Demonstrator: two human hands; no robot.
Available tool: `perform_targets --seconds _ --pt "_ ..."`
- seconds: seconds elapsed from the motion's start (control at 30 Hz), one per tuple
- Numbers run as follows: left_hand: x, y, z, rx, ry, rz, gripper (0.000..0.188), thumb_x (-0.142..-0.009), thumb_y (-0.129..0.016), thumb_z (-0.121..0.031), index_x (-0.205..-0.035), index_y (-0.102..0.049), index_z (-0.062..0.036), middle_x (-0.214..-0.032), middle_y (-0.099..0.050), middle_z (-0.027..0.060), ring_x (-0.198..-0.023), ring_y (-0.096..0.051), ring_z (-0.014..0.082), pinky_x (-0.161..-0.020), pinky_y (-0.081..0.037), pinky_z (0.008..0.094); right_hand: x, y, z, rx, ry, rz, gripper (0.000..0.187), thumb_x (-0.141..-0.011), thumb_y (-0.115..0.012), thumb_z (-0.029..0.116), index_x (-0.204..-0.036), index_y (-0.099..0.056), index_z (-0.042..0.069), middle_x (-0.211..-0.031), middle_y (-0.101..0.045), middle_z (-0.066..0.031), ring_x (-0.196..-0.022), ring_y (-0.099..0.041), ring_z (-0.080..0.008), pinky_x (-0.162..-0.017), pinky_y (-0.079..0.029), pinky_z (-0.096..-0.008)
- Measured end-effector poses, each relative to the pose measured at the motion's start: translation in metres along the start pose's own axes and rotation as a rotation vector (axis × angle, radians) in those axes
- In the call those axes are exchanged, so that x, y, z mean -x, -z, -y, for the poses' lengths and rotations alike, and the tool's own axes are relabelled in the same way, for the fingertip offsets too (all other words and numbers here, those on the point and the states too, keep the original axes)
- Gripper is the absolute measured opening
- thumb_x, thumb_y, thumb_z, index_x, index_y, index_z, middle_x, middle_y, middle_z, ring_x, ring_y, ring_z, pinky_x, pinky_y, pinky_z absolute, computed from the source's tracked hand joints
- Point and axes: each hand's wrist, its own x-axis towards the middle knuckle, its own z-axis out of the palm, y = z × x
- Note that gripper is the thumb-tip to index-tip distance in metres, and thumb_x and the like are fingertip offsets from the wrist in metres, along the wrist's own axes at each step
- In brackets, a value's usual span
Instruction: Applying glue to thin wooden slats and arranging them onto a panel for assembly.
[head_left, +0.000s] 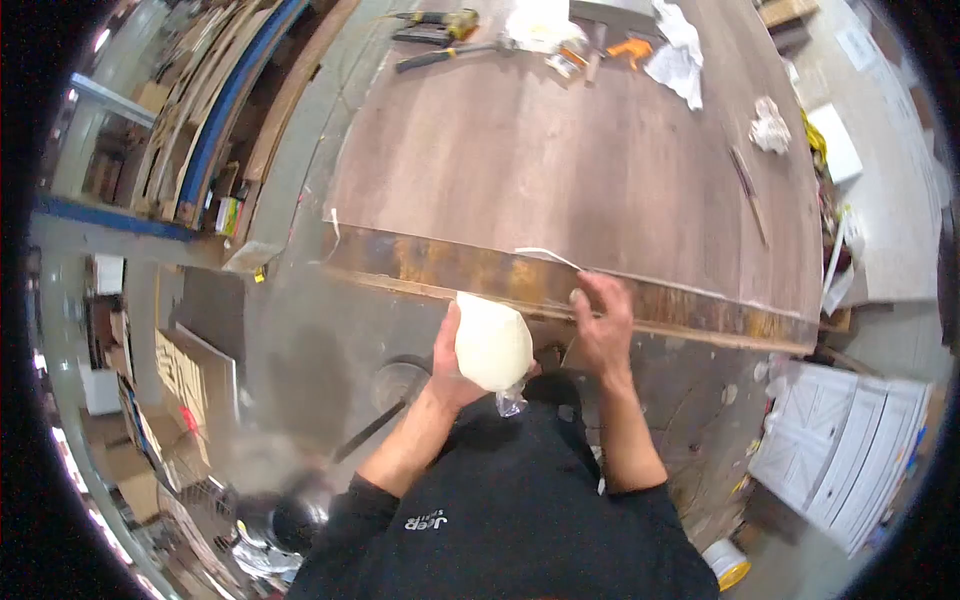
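Note:
My left hand (448, 365) is wrapped round a plump clear plastic bag (493, 343) filled with something cream-white, its twisted end hanging toward my body. In front of it runs the near edge of a large wood-grain board (470, 160), with a brown, stained strip (440, 265) along that edge. A thin white line (546, 253) curves over the strip toward my right fingertips; whether it is a bead or a cord I cannot tell. My right hand (605, 325) is over the strip, thumb and fingers apart, with nothing visible between them.
At the board's far end lie a drill (445, 22), a hammer (445, 57), an orange tool (630, 50) and crumpled white paper (678, 60). Toward the right are a paper wad (769, 126) and a thin stick (750, 195). Shelving (210, 120) stands left, white panels (840, 440) lower right.

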Motion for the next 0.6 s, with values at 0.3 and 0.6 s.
perform_targets --seconds 0.3,0.6 --pt "-0.009 0.050 -0.087 -1.190 -0.207 -0.314 0.075 -0.100 -0.032 -0.067 -0.129 -0.054 -0.0015 -0.117 -0.062 0.0105 -0.106 -0.060 0.0260 -0.096 -0.046 0.0356 0.002 -0.137 0.040 -0.938 -0.321 0.249 0.057 -0.104 -0.039 0.037 -0.149 -0.039 0.001 -0.135 -0.057 -0.0137 -0.120 -0.057 -0.0231 -0.099 -0.049 -0.0352" --pt "0.033 -0.002 -0.331 -1.555 -0.426 -0.490 0.048 -0.095 -0.062 -0.026 -0.134 -0.052 -0.0001 -0.123 -0.057 0.0153 -0.104 -0.060 0.0258 -0.089 -0.050 0.0376 -0.100 -0.325 0.111 -1.213 -0.411 0.232 0.058 -0.097 -0.035 0.045 -0.132 -0.054 0.003 -0.122 -0.064 -0.0144 -0.108 -0.064 -0.0289 -0.089 -0.054 -0.0413"
